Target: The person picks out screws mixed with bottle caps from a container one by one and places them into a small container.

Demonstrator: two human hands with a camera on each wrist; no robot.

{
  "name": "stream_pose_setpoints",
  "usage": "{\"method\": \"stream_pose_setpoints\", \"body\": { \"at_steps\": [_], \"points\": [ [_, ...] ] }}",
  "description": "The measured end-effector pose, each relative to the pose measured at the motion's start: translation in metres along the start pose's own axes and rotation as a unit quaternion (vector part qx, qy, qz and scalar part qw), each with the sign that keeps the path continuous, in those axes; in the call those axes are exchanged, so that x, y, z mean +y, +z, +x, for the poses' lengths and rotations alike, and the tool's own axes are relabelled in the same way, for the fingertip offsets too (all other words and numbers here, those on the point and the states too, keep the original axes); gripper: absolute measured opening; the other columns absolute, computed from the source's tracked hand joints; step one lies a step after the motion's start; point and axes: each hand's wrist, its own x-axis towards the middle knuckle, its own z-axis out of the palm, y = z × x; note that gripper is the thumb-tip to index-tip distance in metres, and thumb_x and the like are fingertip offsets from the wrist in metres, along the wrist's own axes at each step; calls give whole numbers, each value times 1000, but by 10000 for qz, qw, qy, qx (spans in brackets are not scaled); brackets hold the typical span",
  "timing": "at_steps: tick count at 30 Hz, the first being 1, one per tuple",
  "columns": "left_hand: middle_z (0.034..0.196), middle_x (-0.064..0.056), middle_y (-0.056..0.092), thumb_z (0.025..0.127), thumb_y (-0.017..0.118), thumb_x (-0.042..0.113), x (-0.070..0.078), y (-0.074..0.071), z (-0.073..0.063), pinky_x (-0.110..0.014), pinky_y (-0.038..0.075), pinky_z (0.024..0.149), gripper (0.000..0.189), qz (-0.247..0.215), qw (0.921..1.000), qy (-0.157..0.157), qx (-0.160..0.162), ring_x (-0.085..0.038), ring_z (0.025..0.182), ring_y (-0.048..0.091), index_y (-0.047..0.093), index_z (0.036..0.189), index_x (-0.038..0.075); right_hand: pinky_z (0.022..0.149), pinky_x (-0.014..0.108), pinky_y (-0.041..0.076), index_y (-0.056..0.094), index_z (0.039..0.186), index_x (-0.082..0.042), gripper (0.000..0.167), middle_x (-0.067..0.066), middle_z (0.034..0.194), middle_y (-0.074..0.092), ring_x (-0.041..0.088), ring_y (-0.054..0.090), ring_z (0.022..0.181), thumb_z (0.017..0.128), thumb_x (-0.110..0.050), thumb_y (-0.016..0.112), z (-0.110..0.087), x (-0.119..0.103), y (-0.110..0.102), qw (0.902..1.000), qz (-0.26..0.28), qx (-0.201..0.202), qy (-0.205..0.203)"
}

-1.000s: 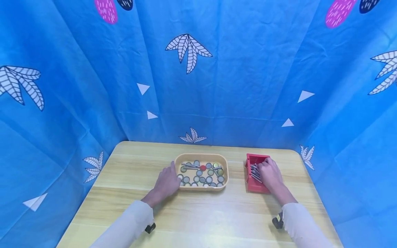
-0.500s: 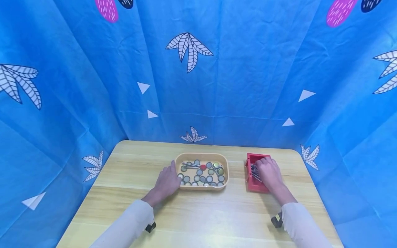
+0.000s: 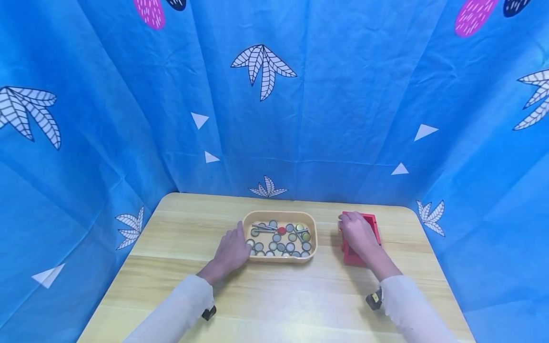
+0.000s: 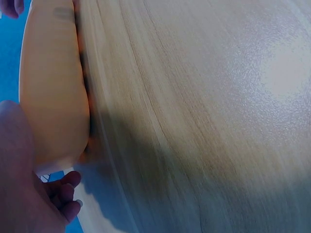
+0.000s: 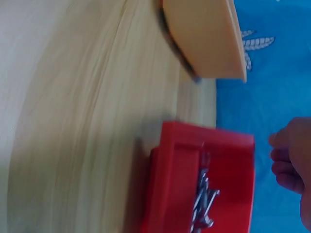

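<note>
My left hand holds the left end of a shallow, light orange tray, its thumb by the rim. Inside the tray lie several round bottle caps, mostly grey, with a red cap among them. Thin metal screws rest on the caps. My right hand is above the left side of a red bin, fingers curled together. I cannot tell whether they pinch anything. More shiny screws lie in the bin in the right wrist view.
Both containers stand toward the back of a light wooden table, with a strip of bare wood between them. A blue patterned curtain hangs behind the table and along both sides. Each wrist carries a small black camera.
My right hand has come up out of the red bin and shifted left and farther back, to the bin's left edge. The left hand and the tray have stayed in place.
</note>
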Motion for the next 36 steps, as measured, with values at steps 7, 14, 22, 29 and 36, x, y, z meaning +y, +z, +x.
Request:
{"method": "stream_pose_setpoints", "body": {
  "at_steps": [7,14,22,29,36],
  "points": [
    [149,-28,51,95,54,27,1,-1,1,-57,39,118,86,-45,10000,-40,-36,-40,131,52,15,162,-8,89,39,62,74,109,1,22,13,102,75,28,69,98,87,-3,78,14,-20,3,9986,209,200,-442],
    [151,-28,50,95,53,28,1,-2,1,-57,38,119,85,-72,9999,-69,-93,-40,132,51,15,162,-8,89,37,60,76,108,-3,20,9,101,76,24,67,98,89,-8,78,27,-38,10,9954,294,172,-893],
    [151,-28,50,95,53,28,0,-2,0,-56,38,120,85,-79,10000,-46,-37,-41,133,51,15,162,-8,85,32,56,78,103,-7,23,6,96,77,20,62,92,80,-1,81,39,-54,20,9856,-385,-150,-1639],
    [150,-28,51,94,54,27,0,3,0,-57,40,118,87,-128,9998,-106,-51,-41,131,52,14,163,-6,80,30,54,77,91,-10,17,2,88,75,18,58,85,79,3,78,45,-59,37,9702,-1048,-309,-2162],
    [149,-28,52,94,53,28,-1,4,1,-56,40,118,85,-27,9999,-114,10,-42,132,53,15,163,-6,74,28,50,73,73,-16,15,-1,75,70,16,52,75,75,-2,79,54,-65,47,9632,-1416,-646,-2193]
  ]
}}
